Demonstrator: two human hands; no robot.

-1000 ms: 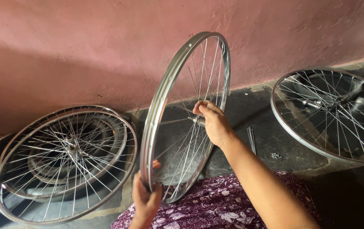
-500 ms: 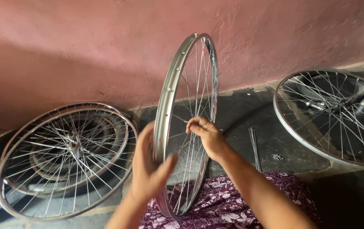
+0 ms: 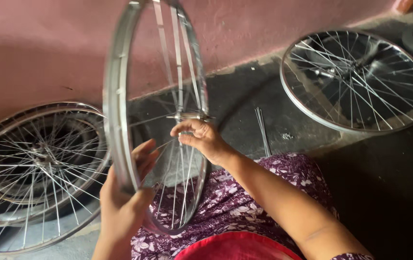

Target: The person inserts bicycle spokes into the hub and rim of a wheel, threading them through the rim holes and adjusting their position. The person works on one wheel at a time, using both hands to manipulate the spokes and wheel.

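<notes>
A silver spoked bicycle wheel (image 3: 115,96) stands upright on my lap, nearly edge-on to me, its top cut off by the frame. My left hand (image 3: 124,197) grips the near side of its rim low down, thumb over the metal. My right hand (image 3: 199,139) reaches in from the right side and pinches spokes just below the hub axle (image 3: 189,116). My lap is covered by purple flowered cloth (image 3: 245,202) with a red cloth edge at the bottom.
Two more spoked wheels lie flat: a stack at the left (image 3: 33,168) and one at the right (image 3: 355,77). A few loose spokes (image 3: 262,129) lie on the dark floor. A pink wall (image 3: 47,43) runs along the back.
The upright wheel has come closer and turned more edge-on. My left hand has shifted from the rim's bottom up onto its near side. My right hand stays by the hub.
</notes>
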